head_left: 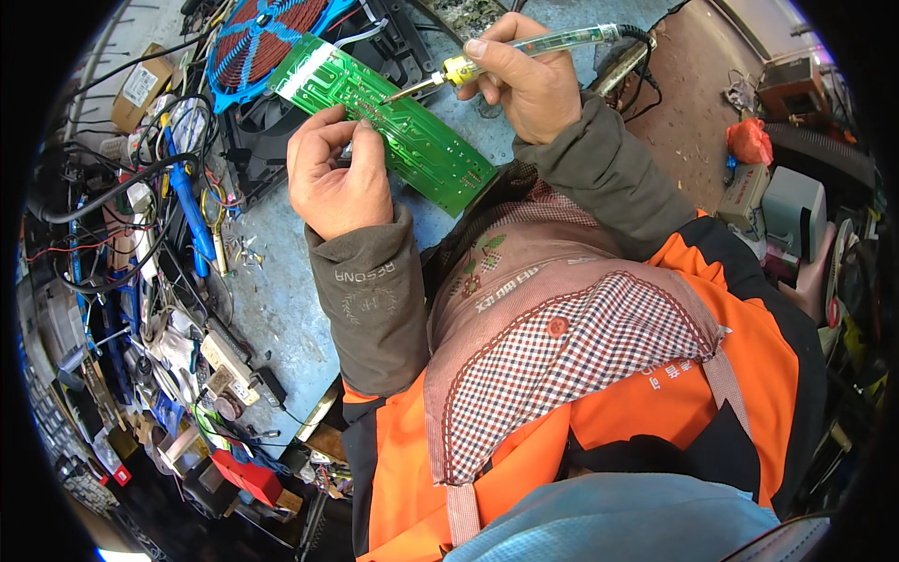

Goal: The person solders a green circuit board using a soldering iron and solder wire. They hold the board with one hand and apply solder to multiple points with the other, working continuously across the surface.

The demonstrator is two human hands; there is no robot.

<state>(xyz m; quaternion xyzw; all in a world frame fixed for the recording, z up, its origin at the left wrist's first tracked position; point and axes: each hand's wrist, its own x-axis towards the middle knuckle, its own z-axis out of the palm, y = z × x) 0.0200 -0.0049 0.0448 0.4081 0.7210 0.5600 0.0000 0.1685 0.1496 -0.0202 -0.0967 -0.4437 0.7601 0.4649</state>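
A green circuit board (433, 157) lies slantwise in front of me, its traces and solder joints facing up. In my right hand (538, 86) is a soldering iron (573, 39) with a clear handle and a yellow collar. The iron points left, and its tip meets the board near the middle, or hovers just over it. My left hand (339, 178) is at the board's near left edge, thumb and fingers pinched together close to the iron's tip. Whatever sits in that pinch is too small to make out.
A copper-coloured coil on a blue frame (264, 47) stands beyond the board, on a black housing (260, 140). Tools, including a blue-handled one (190, 211), and tangled cables crowd the left. A power strip (228, 367) lies nearer on the blue worktop (281, 290). The iron's black cord (646, 70) hangs at right.
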